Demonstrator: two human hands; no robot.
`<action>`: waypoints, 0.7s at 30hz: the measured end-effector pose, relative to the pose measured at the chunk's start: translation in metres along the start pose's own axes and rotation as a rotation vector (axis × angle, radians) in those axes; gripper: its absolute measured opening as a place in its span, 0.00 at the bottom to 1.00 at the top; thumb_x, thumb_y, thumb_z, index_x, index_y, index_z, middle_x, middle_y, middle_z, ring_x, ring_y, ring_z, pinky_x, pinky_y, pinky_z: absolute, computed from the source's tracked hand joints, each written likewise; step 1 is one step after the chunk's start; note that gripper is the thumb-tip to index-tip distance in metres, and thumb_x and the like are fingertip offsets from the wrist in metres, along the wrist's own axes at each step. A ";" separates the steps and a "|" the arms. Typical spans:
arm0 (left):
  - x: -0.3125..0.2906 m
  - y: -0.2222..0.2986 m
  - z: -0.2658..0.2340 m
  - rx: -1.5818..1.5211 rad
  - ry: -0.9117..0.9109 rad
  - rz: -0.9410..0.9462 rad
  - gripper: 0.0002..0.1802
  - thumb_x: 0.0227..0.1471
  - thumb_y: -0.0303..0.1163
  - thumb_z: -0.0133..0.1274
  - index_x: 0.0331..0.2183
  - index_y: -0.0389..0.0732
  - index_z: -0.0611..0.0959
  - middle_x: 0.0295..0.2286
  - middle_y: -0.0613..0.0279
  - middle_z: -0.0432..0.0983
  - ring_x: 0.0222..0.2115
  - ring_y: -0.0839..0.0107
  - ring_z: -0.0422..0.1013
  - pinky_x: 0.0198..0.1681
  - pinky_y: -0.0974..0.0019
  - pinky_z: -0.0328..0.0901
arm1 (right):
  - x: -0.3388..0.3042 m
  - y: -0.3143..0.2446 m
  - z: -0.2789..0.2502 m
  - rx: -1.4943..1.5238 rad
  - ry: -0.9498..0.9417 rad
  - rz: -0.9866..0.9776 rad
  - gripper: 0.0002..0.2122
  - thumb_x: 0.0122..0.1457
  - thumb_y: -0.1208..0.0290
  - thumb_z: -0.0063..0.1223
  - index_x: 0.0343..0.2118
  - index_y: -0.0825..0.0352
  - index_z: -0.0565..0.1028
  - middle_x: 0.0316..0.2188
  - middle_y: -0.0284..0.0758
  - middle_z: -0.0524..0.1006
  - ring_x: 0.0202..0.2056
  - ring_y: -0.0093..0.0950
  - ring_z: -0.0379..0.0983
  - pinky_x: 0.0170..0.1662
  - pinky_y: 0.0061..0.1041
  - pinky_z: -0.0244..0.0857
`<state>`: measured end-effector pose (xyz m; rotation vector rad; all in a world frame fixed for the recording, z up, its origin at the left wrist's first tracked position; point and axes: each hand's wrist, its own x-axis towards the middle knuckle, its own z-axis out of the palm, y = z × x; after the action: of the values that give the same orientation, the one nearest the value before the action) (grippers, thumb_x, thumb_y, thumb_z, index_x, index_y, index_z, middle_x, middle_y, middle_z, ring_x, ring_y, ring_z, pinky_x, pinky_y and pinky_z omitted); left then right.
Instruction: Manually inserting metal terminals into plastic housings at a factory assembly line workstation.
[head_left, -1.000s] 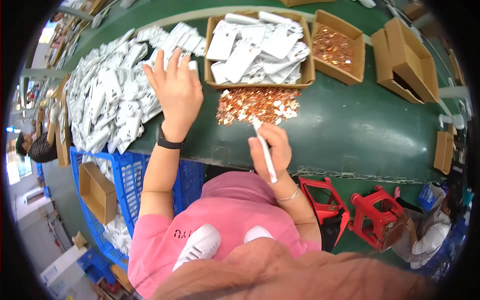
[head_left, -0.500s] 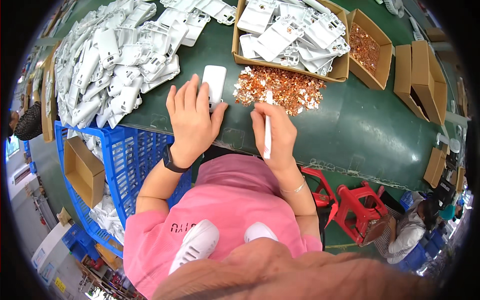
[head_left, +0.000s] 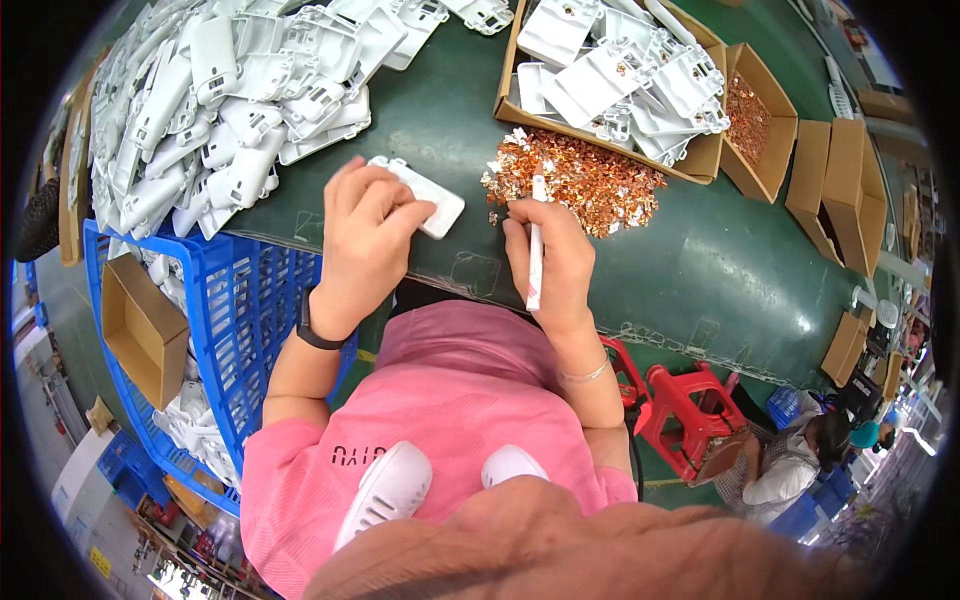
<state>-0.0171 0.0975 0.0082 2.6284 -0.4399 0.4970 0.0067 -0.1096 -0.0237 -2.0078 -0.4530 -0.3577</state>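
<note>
My left hand (head_left: 362, 245), with a dark band on its wrist, has its fingers bent round one end of a white plastic shell (head_left: 438, 200). The shell lies slanted at the table, its rounded end pointing toward me. In my right hand (head_left: 564, 262) a slim white pen-like stick (head_left: 535, 268) is pinched between thumb and fingers. Its upper tip reaches the near left part of a heap of small copper-coloured metal pieces (head_left: 590, 182). Some pieces in that heap look silvery.
A large pile of white shells (head_left: 240, 120) covers the table's left. Behind the copper heap stands a carton (head_left: 710, 160) full of shells, beside a smaller box (head_left: 779, 155) of copper pieces. A blue crate (head_left: 215, 330) stands at my left; red stools (head_left: 685, 410) and a seated person are at right.
The shell, upright before with my left hand spread beside it, now lies turned, its rounded end toward me, with my fingers curled on it. My right hand keeps the stick by the heap.
</note>
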 end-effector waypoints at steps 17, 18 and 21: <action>0.004 0.008 0.024 -0.531 0.010 -0.588 0.31 0.45 0.19 0.59 0.53 0.30 0.70 0.46 0.45 0.70 0.32 0.63 0.74 0.36 0.67 0.69 | 0.007 -0.008 0.001 -0.233 -0.279 -0.121 0.11 0.47 0.78 0.54 0.35 0.63 0.74 0.26 0.37 0.67 0.30 0.37 0.68 0.31 0.34 0.65; 0.005 0.008 0.023 -0.526 0.040 -0.528 0.24 0.48 0.18 0.54 0.49 0.31 0.74 0.43 0.54 0.74 0.31 0.71 0.74 0.34 0.70 0.69 | 0.005 -0.007 0.001 -0.225 -0.273 -0.115 0.11 0.47 0.78 0.55 0.35 0.63 0.74 0.26 0.37 0.68 0.30 0.37 0.68 0.31 0.34 0.65; -0.003 0.003 0.030 -0.920 -0.012 -0.759 0.19 0.52 0.19 0.50 0.48 0.31 0.73 0.40 0.56 0.76 0.32 0.73 0.75 0.33 0.71 0.70 | -0.002 0.005 0.005 -0.018 -0.023 -0.101 0.13 0.47 0.85 0.58 0.35 0.63 0.73 0.29 0.37 0.72 0.31 0.39 0.70 0.32 0.33 0.66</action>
<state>-0.0127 0.0819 -0.0173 1.7007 0.2914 -0.0052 0.0071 -0.1074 -0.0309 -2.0131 -0.5694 -0.4023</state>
